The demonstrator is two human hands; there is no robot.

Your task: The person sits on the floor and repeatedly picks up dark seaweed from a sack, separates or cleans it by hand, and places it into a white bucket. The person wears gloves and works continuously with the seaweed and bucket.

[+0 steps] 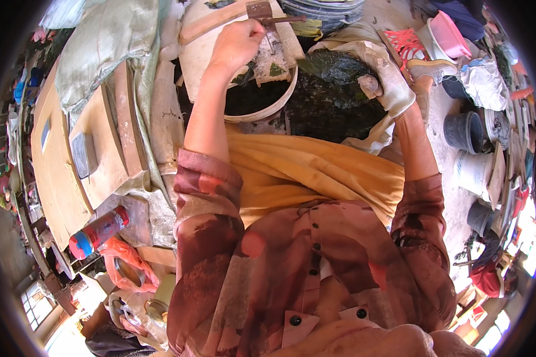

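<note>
My bare left hand (239,42) is curled in a fist around a rusty metal bar (288,19), which comes out to the right of the knuckles. Beside it stands a rusty metal block (259,9) on a worn, pale board (272,62). My right hand (386,82), in a whitish work glove with the thumb tip bare, grips a dark, thin sheet-like piece (335,64); its material is unclear. Under the board sits a round, white-rimmed tub (268,117) with a dark inside. An open sack (379,134) of dark loose material (335,116) lies below my right hand.
Mustard cloth (295,160) covers my lap. At left are wooden panels (85,134), a draped woven sack (111,49) and a red bottle (99,232). Black buckets (463,133) and a pink basin (449,35) stand at right. Another person's shoe (431,69) shows near the sack.
</note>
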